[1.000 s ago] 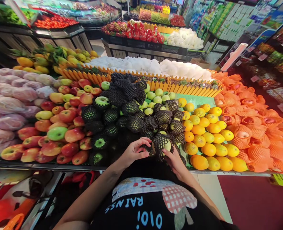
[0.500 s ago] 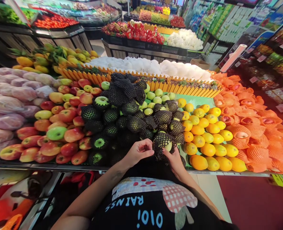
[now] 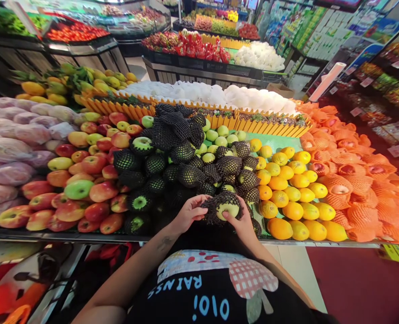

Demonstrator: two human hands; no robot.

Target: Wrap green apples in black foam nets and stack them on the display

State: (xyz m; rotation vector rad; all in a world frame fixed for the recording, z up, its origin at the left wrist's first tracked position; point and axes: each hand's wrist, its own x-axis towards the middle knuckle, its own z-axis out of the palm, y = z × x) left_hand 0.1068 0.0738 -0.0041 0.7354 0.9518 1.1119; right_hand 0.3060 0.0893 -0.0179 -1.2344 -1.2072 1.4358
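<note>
A pale green apple [image 3: 229,210] partly covered by a black foam net [image 3: 213,211] is between my hands, over the front edge of the stand. My right hand [image 3: 245,223] grips the apple from the right, its thumb on the bare green skin. On the other side, my left hand [image 3: 193,213] pinches the gathered edge of the net. Just beyond lie several netted green apples [image 3: 191,174], and a heap of empty-looking black nets [image 3: 174,128] sits behind them. The fingers behind the apple are partly hidden.
Red apples [image 3: 94,164] lie to the left, beside wrapped pinkish fruit [image 3: 10,148]. Oranges [image 3: 292,193] fill the right, then fruit in orange foam nets [image 3: 361,189]. A small yellow fence [image 3: 219,119] crosses the back, with white-wrapped fruit [image 3: 199,93] behind.
My left hand has closed onto the net's edge. The net is pulled to the left, and more of the apple's green skin shows. The apple has come slightly left.
</note>
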